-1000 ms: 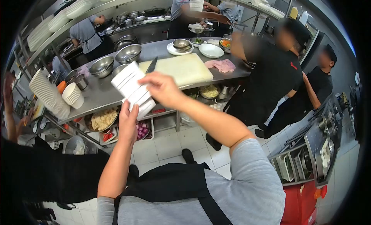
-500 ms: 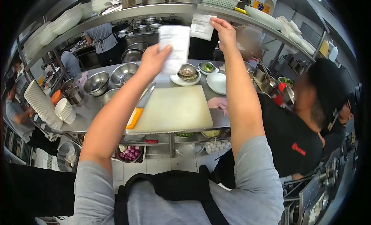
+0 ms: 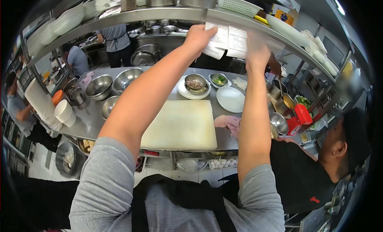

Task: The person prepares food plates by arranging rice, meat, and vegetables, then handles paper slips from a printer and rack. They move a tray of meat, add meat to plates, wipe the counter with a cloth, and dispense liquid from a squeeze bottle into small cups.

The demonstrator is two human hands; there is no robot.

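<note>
The left hand [image 3: 199, 40] pinches white printed paper slips [image 3: 218, 35], its thumb closed over their left edge and its other fingers mostly hidden. These are flat, thin rectangles with faint grey print, overlapping, the lowest end angled out beneath. Just right, another white slip [image 3: 237, 42], ruled with small dark text, hangs below the steel shelf [image 3: 167, 12]. The right hand [image 3: 257, 50] is beside it, its fingers too blurred to tell how far open they are or whether they grip anything.
</note>
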